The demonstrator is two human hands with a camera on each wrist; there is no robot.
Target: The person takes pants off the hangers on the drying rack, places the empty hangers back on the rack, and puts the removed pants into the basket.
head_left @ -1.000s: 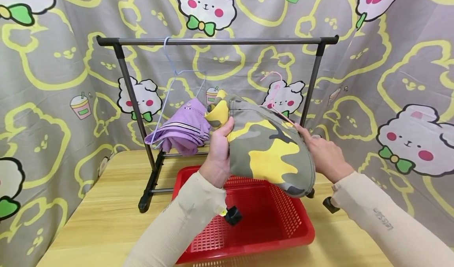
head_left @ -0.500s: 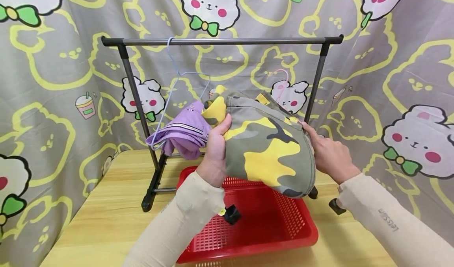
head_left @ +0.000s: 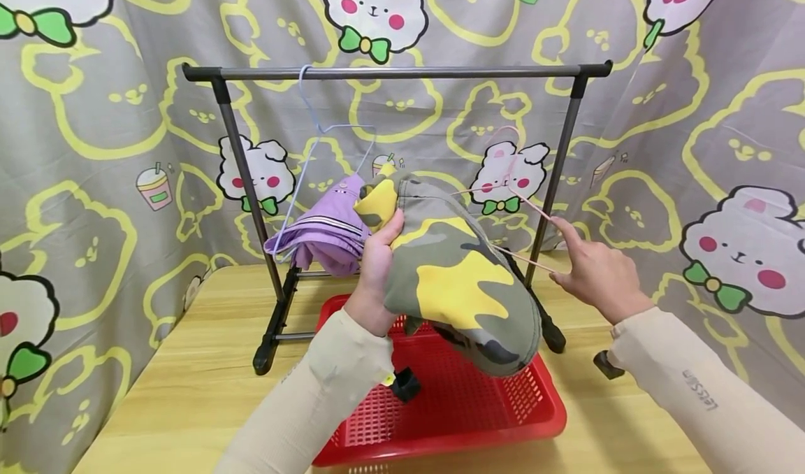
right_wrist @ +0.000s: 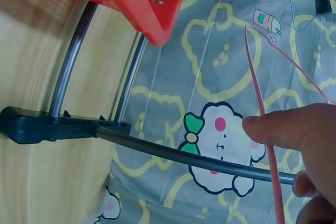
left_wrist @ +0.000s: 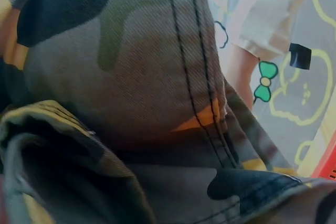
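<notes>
My left hand [head_left: 374,273] grips the camouflage pants [head_left: 462,278], thumb on the near face and the other fingers hidden behind the cloth. They hang folded over the basket; the left wrist view is filled by the camouflage cloth [left_wrist: 136,87] with its double-stitched seam. To the right, my right hand [head_left: 599,273] pinches the right corner of a pink hanger [head_left: 532,204], index finger along the upper arm and thumb at the lower bar. The hanger's left part passes behind the pants' edge. A bare stretch of pink hanger [right_wrist: 273,177] crosses the right wrist view beside the fingers.
A dark metal rack [head_left: 402,73] stands on the wooden table [head_left: 182,362]. On its left, a blue hanger [head_left: 304,103] carries folded purple pants [head_left: 333,233]. The red basket [head_left: 440,446] sits in front, below my hands. A patterned curtain [head_left: 415,26] hangs behind.
My right hand has left the pants' edge and moved right, out to the hanger's corner. More of the pink hanger shows beside the pants, which have shifted slightly left and tilted down.
</notes>
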